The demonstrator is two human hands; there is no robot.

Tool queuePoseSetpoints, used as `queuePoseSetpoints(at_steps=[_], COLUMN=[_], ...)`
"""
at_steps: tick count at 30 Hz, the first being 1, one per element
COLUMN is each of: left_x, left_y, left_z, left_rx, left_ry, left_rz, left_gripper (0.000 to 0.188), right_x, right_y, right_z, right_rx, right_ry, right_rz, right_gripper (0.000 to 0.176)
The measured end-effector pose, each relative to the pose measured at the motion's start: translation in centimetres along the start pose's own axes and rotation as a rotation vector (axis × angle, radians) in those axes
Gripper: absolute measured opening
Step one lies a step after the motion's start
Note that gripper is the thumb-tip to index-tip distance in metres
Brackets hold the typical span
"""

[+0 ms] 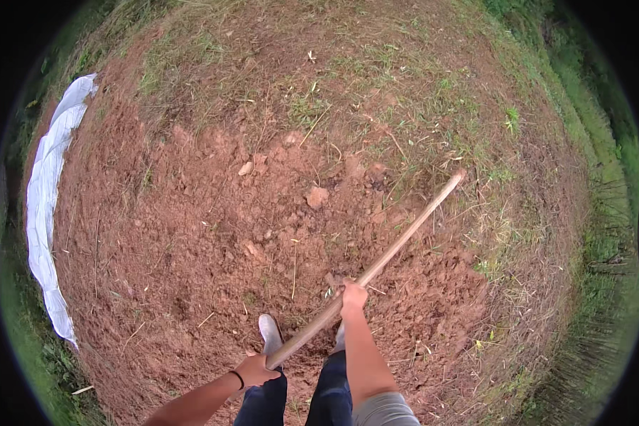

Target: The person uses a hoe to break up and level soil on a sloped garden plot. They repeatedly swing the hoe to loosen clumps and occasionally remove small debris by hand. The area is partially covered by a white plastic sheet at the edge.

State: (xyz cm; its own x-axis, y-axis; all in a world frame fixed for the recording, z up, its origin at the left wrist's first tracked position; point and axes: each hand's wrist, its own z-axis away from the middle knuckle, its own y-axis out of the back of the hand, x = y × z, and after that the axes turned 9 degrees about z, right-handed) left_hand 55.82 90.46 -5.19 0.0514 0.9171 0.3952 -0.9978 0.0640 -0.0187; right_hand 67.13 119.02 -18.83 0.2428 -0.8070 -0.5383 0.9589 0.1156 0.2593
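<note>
Both my hands grip a long wooden tool handle (404, 238), which slants from my left thigh up to the right. My left hand (258, 368), with a dark band on its wrist, is closed around the lower part near my knee. Higher up the shaft, in front of my right leg, my right hand (354, 296) is wrapped around it. The handle's far end is at the border of turned reddish soil (298, 223) and cut grass (431, 117). What tool head it bears cannot be made out there.
A long white sheet (47, 197) lies along the left side. Clods such as a reddish lump (317, 197) and a pale stone (246, 169) dot the soil. My light-coloured boot (269, 330) stands on the dirt. Green vegetation (607, 160) borders the plot at right.
</note>
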Motion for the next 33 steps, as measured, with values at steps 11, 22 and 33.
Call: queuePoseSetpoints(at_steps=[11, 22, 33], left_x=[14.0, -12.0, -25.8], left_y=[-0.6, -2.9, -7.7], left_z=[10.4, 24.3, 25.9], left_rx=[-0.146, 0.104, 0.534], left_ry=[-0.184, 0.151, 0.055], left_rz=[0.235, -0.232, -0.681], left_gripper=[0.039, 0.050, 0.031], right_x=[-13.9, 6.2, 12.1], right_y=[5.2, 5.1, 6.6], right_z=[1.2, 19.9, 18.7], right_rx=[-0.267, -0.475, -0.156], right_ry=[-0.013, -0.413, -0.534], right_rz=[-0.163, -0.516, -0.306], right_gripper=[0.018, 0.024, 0.024])
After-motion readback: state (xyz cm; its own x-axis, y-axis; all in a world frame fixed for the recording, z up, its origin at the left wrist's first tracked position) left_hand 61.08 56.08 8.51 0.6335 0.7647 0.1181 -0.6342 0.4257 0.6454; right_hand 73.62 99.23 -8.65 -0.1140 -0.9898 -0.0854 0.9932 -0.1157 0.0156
